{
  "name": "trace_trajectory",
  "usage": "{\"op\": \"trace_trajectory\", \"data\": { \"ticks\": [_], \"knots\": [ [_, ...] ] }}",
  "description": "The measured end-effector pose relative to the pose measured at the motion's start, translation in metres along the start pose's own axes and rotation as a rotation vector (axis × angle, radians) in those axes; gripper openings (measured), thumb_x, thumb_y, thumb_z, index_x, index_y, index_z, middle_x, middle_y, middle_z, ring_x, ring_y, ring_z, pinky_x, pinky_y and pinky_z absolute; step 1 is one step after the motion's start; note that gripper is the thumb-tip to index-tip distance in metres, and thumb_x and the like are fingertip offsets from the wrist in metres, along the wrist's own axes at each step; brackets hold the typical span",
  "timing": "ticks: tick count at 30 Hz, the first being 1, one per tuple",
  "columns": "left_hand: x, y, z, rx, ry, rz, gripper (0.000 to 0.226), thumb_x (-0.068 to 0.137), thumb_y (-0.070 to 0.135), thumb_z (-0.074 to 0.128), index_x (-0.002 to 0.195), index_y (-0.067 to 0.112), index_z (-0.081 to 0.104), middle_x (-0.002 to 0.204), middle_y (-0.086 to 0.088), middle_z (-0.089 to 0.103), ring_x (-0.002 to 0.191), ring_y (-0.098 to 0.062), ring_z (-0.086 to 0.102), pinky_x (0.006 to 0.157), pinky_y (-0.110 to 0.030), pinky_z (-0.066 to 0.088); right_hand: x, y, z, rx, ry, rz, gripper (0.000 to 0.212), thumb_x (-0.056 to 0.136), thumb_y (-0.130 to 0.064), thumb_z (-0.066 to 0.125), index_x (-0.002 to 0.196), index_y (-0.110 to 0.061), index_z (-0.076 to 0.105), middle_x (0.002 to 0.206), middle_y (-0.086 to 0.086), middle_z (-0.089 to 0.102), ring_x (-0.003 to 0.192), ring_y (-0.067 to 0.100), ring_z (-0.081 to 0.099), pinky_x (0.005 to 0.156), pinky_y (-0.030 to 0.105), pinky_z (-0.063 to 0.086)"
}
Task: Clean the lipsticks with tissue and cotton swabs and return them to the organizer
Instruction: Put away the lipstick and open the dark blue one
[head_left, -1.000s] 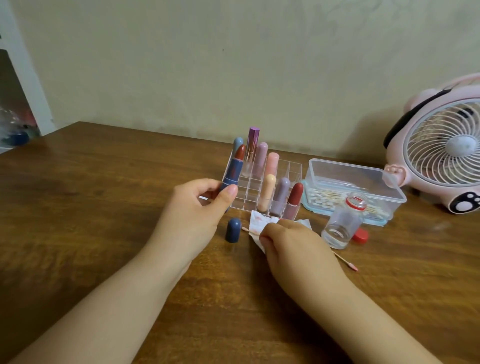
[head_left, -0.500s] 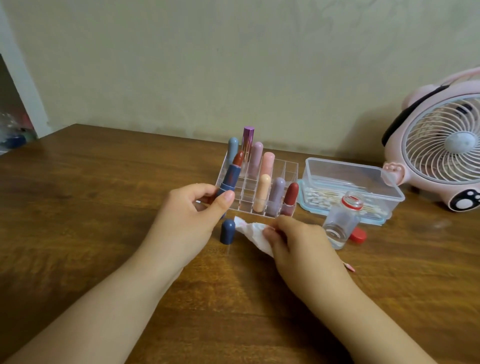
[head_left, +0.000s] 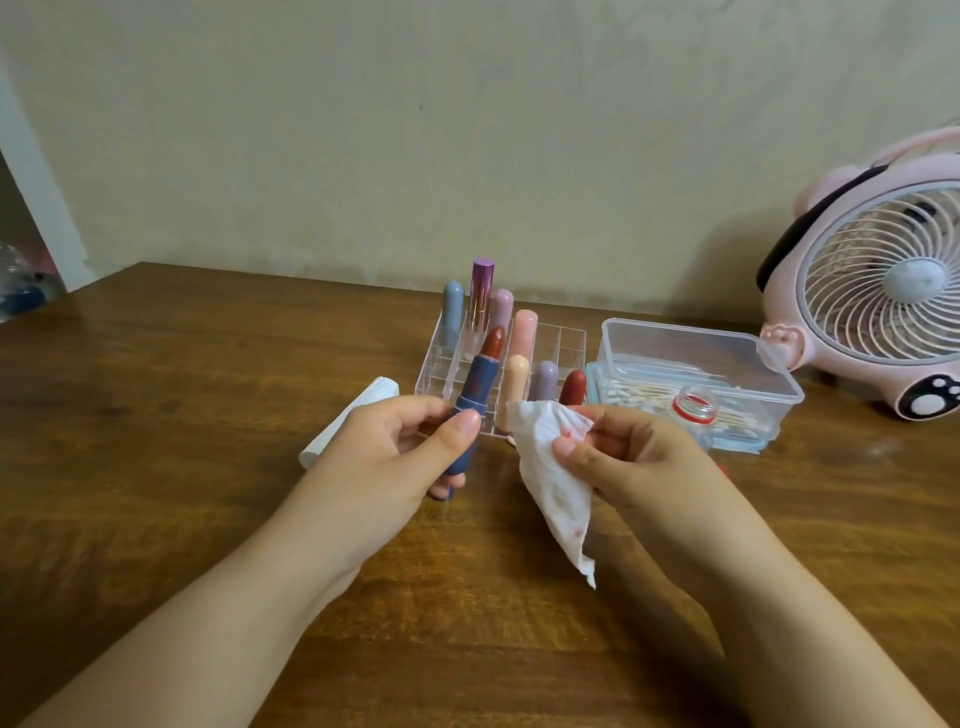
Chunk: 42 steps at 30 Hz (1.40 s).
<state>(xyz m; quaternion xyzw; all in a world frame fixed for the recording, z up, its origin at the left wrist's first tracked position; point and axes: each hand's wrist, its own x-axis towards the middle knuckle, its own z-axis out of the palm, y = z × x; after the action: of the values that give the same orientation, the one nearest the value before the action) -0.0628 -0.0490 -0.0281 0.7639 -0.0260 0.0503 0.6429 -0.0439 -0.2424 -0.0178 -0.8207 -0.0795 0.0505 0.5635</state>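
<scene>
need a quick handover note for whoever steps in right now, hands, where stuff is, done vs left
Left hand grips the open blue lipstick, red bullet up.
Right hand pinches a red-stained tissue, not touching the lipstick.
Organizer behind the hands holds seven capped lipsticks. Cotton swabs sit in the clear box to its right.
Done: tissue in hand.
Left: wipe the blue lipstick, cap it, return it to the organizer. Its cap is not visible.
</scene>
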Motion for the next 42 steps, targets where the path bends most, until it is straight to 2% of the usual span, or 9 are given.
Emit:
{"op": "trace_trajectory", "data": {
  "ticks": [5,9,16,21,25,28,32,36,42],
  "knots": [
    [-0.005,0.005,0.005,-0.172,-0.083,-0.067,0.04,0.07,0.043,0.056,0.1,0.02,0.069,0.089,0.006,0.072,0.078,-0.011,0.07,0.069,-0.025,0.057,-0.003,-0.006,0.003,0.09,-0.039,-0.056,0.016,0.086,-0.019,0.063,0.097,-0.026,0.071,0.088,-0.005,0.073,0.086,0.005,0.067,0.072,0.015,0.052],
    [-0.01,0.008,0.009,-0.319,-0.16,-0.116,0.036,0.068,0.039,0.058,0.093,0.018,0.074,0.095,0.006,0.073,0.091,-0.013,0.07,0.078,-0.032,0.055,-0.006,-0.008,0.009,0.284,0.002,-0.031,0.013,0.088,-0.016,0.059,0.098,-0.016,0.068,0.084,0.002,0.074,0.081,0.015,0.071,0.073,0.026,0.057],
    [-0.014,0.012,0.011,-0.348,-0.246,-0.133,0.025,0.069,0.039,0.055,0.08,0.035,0.077,0.098,0.013,0.073,0.099,-0.004,0.066,0.089,-0.03,0.049,-0.007,-0.008,0.016,0.214,0.08,-0.048,0.013,0.093,-0.028,0.052,0.09,-0.021,0.063,0.062,-0.013,0.068,0.054,-0.004,0.062,0.046,0.009,0.043],
    [-0.011,0.008,0.011,-0.281,-0.181,-0.098,0.036,0.074,0.035,0.055,0.102,0.015,0.065,0.083,-0.003,0.073,0.077,-0.016,0.07,0.072,-0.027,0.057,-0.006,-0.007,0.011,0.057,0.158,-0.174,0.014,0.094,-0.027,0.053,0.091,-0.025,0.066,0.077,-0.01,0.072,0.07,0.001,0.066,0.061,0.018,0.05],
    [-0.012,0.009,0.012,-0.297,-0.19,-0.082,0.036,0.074,0.033,0.056,0.101,0.011,0.065,0.077,-0.004,0.07,0.067,-0.015,0.064,0.065,-0.024,0.055,-0.009,-0.012,0.012,0.099,0.085,-0.224,0.025,0.096,-0.015,0.049,0.093,-0.031,0.067,0.084,-0.017,0.072,0.079,-0.003,0.066,0.064,0.011,0.049],
    [-0.013,0.009,0.014,-0.294,-0.2,-0.069,0.034,0.075,0.032,0.055,0.102,0.014,0.066,0.074,-0.001,0.069,0.064,-0.013,0.061,0.062,-0.023,0.054,-0.014,-0.017,0.02,0.224,-0.045,-0.222,0.027,0.097,-0.011,0.045,0.092,-0.019,0.071,0.077,0.006,0.071,0.068,0.005,0.066,0.059,0.011,0.048],
    [-0.012,0.008,0.013,-0.22,-0.209,-0.056,0.036,0.073,0.038,0.056,0.104,0.021,0.065,0.076,0.002,0.069,0.068,-0.013,0.063,0.066,-0.025,0.053,-0.013,-0.016,0.027,0.501,-0.192,-0.12,0.037,0.095,-0.032,0.045,0.095,-0.002,0.066,0.074,0.015,0.061,0.065,0.021,0.058,0.062,0.025,0.051],
    [-0.011,0.008,0.013,-0.198,-0.202,-0.05,0.034,0.073,0.039,0.056,0.102,0.024,0.064,0.075,0.004,0.07,0.068,-0.011,0.064,0.068,-0.024,0.054,-0.012,-0.019,0.026,0.813,-0.246,0.004,0.04,0.087,-0.041,0.046,0.097,-0.009,0.068,0.078,0.012,0.065,0.066,0.021,0.06,0.064,0.033,0.054],
    [-0.012,0.006,0.014,-0.171,-0.256,-0.016,0.034,0.076,0.038,0.056,0.102,0.02,0.066,0.075,0.003,0.07,0.069,-0.013,0.064,0.068,-0.026,0.053,-0.01,-0.016,0.031,0.682,-0.247,-0.092,0.041,0.093,-0.029,0.053,0.106,0.009,0.059,0.072,0.021,0.05,0.058,0.029,0.047,0.056,0.036,0.047]
  ]
}}
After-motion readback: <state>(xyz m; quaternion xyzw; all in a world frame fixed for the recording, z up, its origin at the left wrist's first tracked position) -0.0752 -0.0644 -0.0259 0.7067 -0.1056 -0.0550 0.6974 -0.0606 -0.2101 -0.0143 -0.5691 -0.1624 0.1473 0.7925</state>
